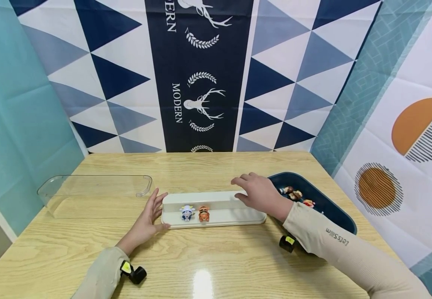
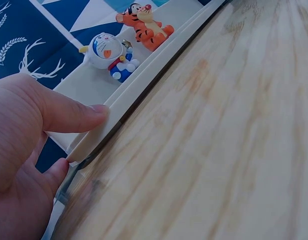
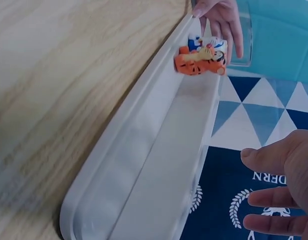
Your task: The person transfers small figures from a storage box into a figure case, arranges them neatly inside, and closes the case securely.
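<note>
A long white stepped display base (image 1: 234, 216) lies on the table. On its lower step, towards the left end, stand a blue-and-white cat figurine with horns (image 1: 187, 213) and an orange tiger figurine (image 1: 203, 214), side by side. My left hand (image 1: 149, 216) holds the base's left end; in the left wrist view the thumb (image 2: 79, 117) presses on the front rim and a fingertip touches the corner. Over the right end hovers my right hand (image 1: 258, 192), fingers loosely bent and apart, with nothing in it, as the right wrist view also shows.
A dark blue tray (image 1: 337, 216) with several small figurines (image 1: 296, 195) stands at the right, partly behind my right forearm. A clear plastic cover (image 1: 96, 191) lies at the left. Patterned cloth (image 1: 201, 137) hangs behind the wooden table (image 1: 186, 261).
</note>
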Motion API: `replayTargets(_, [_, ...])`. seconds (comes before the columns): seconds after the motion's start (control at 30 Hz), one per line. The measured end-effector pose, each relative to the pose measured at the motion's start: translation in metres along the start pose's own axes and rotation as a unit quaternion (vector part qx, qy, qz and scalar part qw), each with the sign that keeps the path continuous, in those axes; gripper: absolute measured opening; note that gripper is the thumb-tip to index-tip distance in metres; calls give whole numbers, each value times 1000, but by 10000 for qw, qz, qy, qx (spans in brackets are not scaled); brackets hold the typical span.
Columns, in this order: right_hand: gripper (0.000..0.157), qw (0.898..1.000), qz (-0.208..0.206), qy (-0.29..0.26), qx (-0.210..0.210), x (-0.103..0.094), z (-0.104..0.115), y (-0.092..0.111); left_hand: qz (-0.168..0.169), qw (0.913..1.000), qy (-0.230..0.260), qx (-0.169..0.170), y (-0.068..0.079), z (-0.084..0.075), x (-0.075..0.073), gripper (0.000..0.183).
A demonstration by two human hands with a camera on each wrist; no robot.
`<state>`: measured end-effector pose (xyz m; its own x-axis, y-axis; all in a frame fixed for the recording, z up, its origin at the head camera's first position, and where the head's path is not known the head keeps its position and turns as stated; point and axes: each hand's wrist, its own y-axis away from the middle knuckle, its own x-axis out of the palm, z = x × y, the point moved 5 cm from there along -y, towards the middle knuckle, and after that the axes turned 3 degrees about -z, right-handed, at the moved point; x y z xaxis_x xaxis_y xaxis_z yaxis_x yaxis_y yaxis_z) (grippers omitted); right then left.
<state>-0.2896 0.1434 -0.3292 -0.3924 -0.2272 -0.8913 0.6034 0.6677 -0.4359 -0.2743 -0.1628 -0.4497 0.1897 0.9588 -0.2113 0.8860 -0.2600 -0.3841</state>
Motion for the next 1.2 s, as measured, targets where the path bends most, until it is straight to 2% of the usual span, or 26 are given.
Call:
replayTargets(0.23, [35,9979,-241,545,-240,-7,-8,0,-16,10000,-51,69,1,-4,1,114])
replayTargets(0.37, [34,9968,-335,675,-267,-12,-18,1,-6,10000,13,37,0,-4,2,114])
replayTargets(0.6, [32,9964,-319,783,-65,-17,-41,6,-20,10000,1,-89,-1,-2,1,115])
replayTargets(0.83, [30,9959,-419,797,86,-19,-59,14,-18,10000,-43,-23,0,-1,0,115])
replayTargets(1.2, [27,9948,-316,896,352,-20,-85,26,-4,10000,-15,45,1,-1,1,115])
